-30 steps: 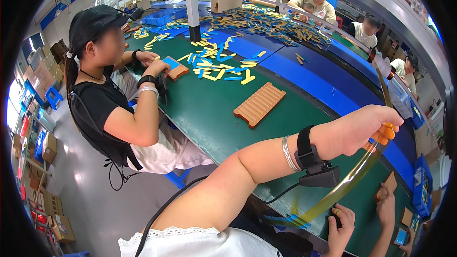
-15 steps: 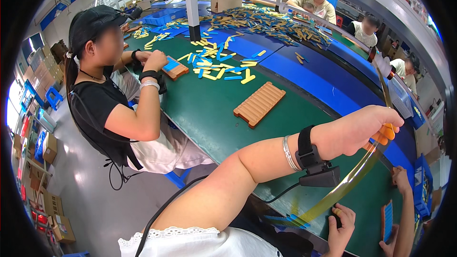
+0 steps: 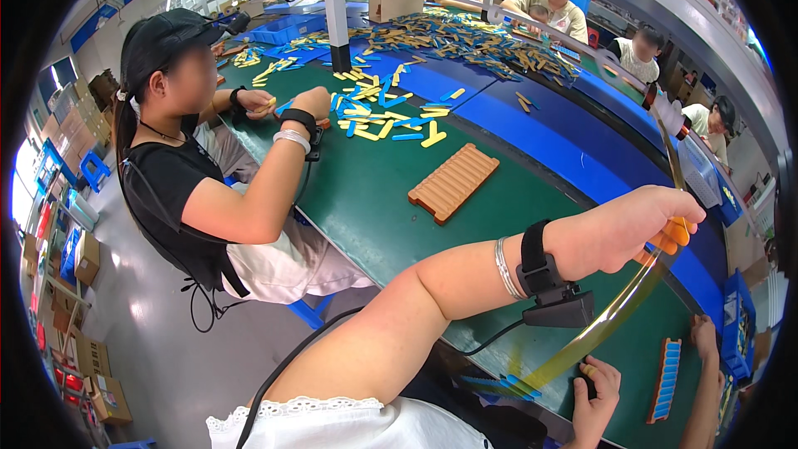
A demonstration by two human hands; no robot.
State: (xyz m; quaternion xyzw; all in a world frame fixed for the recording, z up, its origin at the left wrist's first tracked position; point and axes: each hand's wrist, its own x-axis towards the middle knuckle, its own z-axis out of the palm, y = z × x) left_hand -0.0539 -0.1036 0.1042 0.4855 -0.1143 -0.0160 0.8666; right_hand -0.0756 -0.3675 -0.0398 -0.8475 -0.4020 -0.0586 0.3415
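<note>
My left hand (image 3: 632,229) is stretched out over the green table (image 3: 374,199), with a black strap and a small black box on its wrist. Its fingers, orange at the tips, are closed on the upper part of a long yellowish translucent strip (image 3: 619,308) that bends in an arc. My right hand (image 3: 594,387) at the lower edge grips the strip's lower end. An orange ridged tray (image 3: 453,181) lies on the table beyond my forearm.
A seated person in a black top (image 3: 179,191) works at the table's left edge near a scatter of yellow and blue sticks (image 3: 391,112). A larger pile (image 3: 465,37) lies farther back. Another person's hand (image 3: 706,339) hovers beside a tray of blue pieces (image 3: 665,378).
My hands and the strip have hardly moved. The other hand at the lower right came up into view beside the tray. The seated person shifted their hands slightly.
</note>
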